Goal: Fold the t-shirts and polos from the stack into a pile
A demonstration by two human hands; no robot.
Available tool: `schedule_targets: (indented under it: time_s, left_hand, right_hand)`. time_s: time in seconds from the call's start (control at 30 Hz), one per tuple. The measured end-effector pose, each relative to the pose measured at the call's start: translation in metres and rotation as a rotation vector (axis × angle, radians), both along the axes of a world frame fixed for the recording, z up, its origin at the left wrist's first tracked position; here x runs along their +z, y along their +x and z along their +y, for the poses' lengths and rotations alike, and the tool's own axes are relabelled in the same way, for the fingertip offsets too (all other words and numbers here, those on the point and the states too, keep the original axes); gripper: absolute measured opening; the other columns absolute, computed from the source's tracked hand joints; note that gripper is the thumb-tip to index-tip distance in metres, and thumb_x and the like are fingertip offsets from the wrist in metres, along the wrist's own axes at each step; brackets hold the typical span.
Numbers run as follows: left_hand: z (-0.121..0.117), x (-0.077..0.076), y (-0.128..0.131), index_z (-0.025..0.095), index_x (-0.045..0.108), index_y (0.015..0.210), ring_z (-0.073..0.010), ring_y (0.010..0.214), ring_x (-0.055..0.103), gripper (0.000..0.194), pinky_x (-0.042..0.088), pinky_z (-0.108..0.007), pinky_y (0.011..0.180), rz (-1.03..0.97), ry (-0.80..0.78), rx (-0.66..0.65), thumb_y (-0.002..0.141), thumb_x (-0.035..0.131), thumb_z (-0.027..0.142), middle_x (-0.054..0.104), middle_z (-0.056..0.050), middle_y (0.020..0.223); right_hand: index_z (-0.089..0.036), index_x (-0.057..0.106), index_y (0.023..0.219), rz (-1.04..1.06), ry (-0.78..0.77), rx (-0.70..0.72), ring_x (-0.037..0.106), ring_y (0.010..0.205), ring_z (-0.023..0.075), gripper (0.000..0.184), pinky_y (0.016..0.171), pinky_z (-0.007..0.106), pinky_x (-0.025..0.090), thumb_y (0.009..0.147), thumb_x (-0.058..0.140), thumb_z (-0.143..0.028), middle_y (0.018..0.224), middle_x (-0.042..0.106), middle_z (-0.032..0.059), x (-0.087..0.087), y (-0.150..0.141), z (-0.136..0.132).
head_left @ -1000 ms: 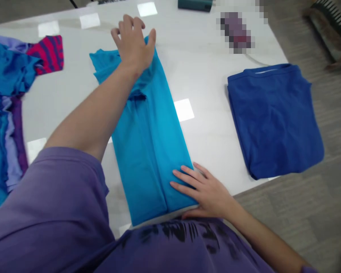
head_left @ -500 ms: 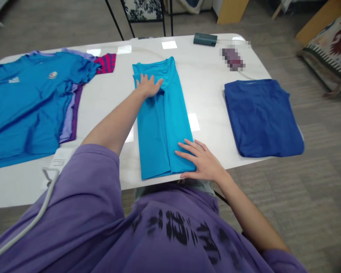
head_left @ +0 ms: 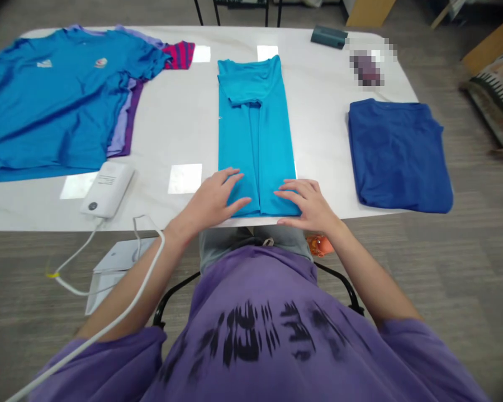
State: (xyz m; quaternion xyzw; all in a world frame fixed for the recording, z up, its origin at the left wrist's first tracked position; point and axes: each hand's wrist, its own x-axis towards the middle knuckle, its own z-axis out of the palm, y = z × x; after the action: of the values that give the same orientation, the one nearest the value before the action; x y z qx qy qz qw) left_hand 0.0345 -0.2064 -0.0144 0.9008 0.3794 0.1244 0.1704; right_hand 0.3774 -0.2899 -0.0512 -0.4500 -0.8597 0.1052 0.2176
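A turquoise T-shirt (head_left: 237,134) lies lengthwise before me, its sides folded inward into a long strip with a sleeve laid across the upper part. Its hem is close to the table's near edge. My left hand (head_left: 216,198) rests at the lower left corner of the shirt, fingers apart. On the lower right corner lies my right hand (head_left: 305,204), its fingers spread over the fabric. Neither hand is closed on the cloth.
Several T-shirts, a blue one (head_left: 62,106) on top, lie spread at left. A folded navy garment (head_left: 398,156) is at right. A white power bank (head_left: 108,190) with a cable sits near the front edge of the white table (head_left: 180,123); a dark green case (head_left: 329,37) stands at the back.
My left hand has come back from the shirt's upper part to its lower left corner. The right hand stays at the lower right corner. The camera view has shifted.
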Motion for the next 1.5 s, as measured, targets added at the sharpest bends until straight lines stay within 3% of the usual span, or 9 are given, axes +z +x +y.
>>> schedule_targets:
  time_s: [0.23,0.47,0.77,0.9,1.07,1.17,1.3,1.4,1.5]
  left_hand:
    - [-0.061,-0.036,-0.060,0.027,0.032,0.185,-0.0380,0.178,0.029,0.094,0.020,-0.063,0.148,0.036,0.089,-0.085,0.108,0.069,0.065,0.039,-0.011,0.188]
    - [-0.085,-0.060,-0.062,0.038,0.072,0.155,-0.0301,0.150,0.068,0.046,0.049,-0.057,0.127,-0.149,0.197,-0.031,0.111,0.068,0.027,0.078,-0.003,0.152]
    - [-0.117,0.022,-0.057,0.059,0.071,0.150,-0.0283,0.092,0.080,0.059,0.069,-0.049,0.075,-0.567,-0.109,-0.022,0.100,0.065,0.028,0.083,-0.003,0.102]
    - [-0.065,0.079,-0.035,0.056,0.076,0.136,-0.0288,0.092,0.077,0.043,0.069,-0.051,0.079,-0.585,-0.110,0.136,0.105,0.066,0.028,0.079,-0.003,0.102]
    - [0.073,0.110,0.003,0.034,0.077,0.115,-0.0250,0.093,0.072,0.018,0.065,-0.044,0.086,-0.564,0.008,0.335,0.112,0.062,0.044,0.076,-0.003,0.103]
    - [0.182,0.092,0.022,0.027,0.076,0.111,-0.0215,0.083,0.070,0.030,0.060,-0.035,0.077,-0.565,-0.024,0.366,0.111,0.062,0.054,0.073,-0.002,0.093]
    - [0.298,0.041,0.045,0.020,0.076,0.119,-0.0246,0.088,0.073,0.036,0.063,-0.040,0.087,-0.404,-0.038,0.473,0.108,0.059,0.050,0.076,-0.008,0.101]
    - [0.317,0.007,0.064,0.013,0.062,0.157,-0.0391,0.135,0.070,0.062,0.056,-0.057,0.117,-0.279,0.132,0.550,0.106,0.062,0.049,0.063,-0.025,0.155]
    - [0.289,-0.016,0.080,0.018,0.040,0.178,-0.0413,0.174,0.034,0.077,0.032,-0.064,0.140,-0.148,0.225,0.403,0.112,0.051,0.056,0.038,-0.022,0.184]
  right_hand:
    - [-0.028,0.059,0.167,-0.123,0.045,0.013,0.056,0.158,0.0375,0.070,0.132,0.057,0.034,0.108,0.074,-0.063,0.170,0.062,0.0125,-0.005,0.007,-0.031]
    - [-0.034,0.074,0.143,-0.081,0.078,-0.062,0.068,0.142,0.0295,0.036,0.114,0.052,0.043,0.110,0.068,-0.020,0.151,0.077,0.0050,-0.024,0.014,-0.063]
    - [-0.036,0.074,0.136,0.265,-0.378,0.042,0.076,0.100,0.0228,0.024,0.089,0.041,0.061,0.116,0.061,-0.029,0.111,0.081,0.0047,0.069,0.017,-0.093]
    - [-0.038,0.075,0.136,0.318,-0.370,-0.120,0.079,0.101,0.0262,0.025,0.084,0.041,0.067,0.118,0.059,-0.040,0.118,0.083,0.0055,0.122,0.023,-0.039]
    - [-0.030,0.077,0.133,0.264,-0.199,-0.211,0.078,0.092,0.0263,0.036,0.079,0.039,0.064,0.117,0.057,-0.055,0.110,0.084,0.0054,0.157,0.037,0.113]
    - [-0.024,0.076,0.128,0.210,-0.156,-0.209,0.075,0.087,0.0251,0.043,0.079,0.037,0.062,0.115,0.055,-0.059,0.103,0.082,0.0051,0.146,0.046,0.225]
    - [-0.017,0.075,0.135,0.104,-0.105,-0.278,0.075,0.107,0.0318,0.053,0.100,0.048,0.063,0.115,0.050,-0.059,0.119,0.081,0.0135,0.094,0.050,0.351]
    - [-0.009,0.066,0.156,0.035,0.024,-0.421,0.062,0.145,0.0428,0.072,0.124,0.064,0.051,0.116,0.044,-0.065,0.155,0.067,0.0258,0.051,0.038,0.384]
    - [-0.014,0.047,0.176,-0.047,0.033,-0.410,0.035,0.172,0.0419,0.080,0.141,0.069,0.030,0.119,0.032,-0.068,0.183,0.043,0.0206,0.021,0.018,0.368]
